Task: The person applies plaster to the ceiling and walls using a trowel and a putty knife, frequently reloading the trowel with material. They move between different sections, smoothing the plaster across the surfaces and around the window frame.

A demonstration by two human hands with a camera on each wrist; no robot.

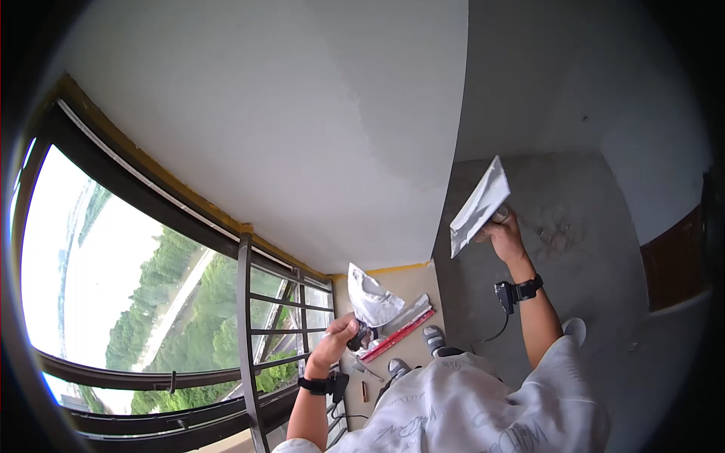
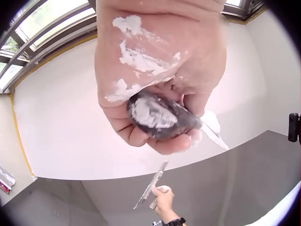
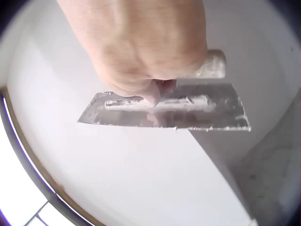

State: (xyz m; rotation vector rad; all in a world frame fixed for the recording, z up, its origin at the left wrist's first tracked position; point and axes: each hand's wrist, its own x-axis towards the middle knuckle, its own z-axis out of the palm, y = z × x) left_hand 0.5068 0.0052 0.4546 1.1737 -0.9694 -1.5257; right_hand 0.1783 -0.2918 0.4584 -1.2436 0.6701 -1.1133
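In the head view my left hand (image 1: 334, 344) grips a putty knife by its dark handle, and its wide blade (image 1: 371, 300) is heaped with white putty. The left wrist view shows the rounded, putty-smeared handle (image 2: 157, 115) inside the curled fingers, with white smears on the skin. Up at the right, my right hand (image 1: 507, 232) holds a plastering trowel (image 1: 482, 205), its flat face coated white. From the right wrist the trowel's steel plate (image 3: 164, 117) shows putty along its edges, and the light handle (image 3: 214, 66) sticks out past the fist. Both tools are held in the air, apart.
A pale wall (image 1: 302, 136) with a damp-looking darker patch (image 1: 393, 128) fills the area ahead. Windows with a dark metal railing (image 1: 245, 332) run along the left. On the floor lie a long red-edged blade (image 1: 400, 334) and small tools near the feet (image 1: 434, 340).
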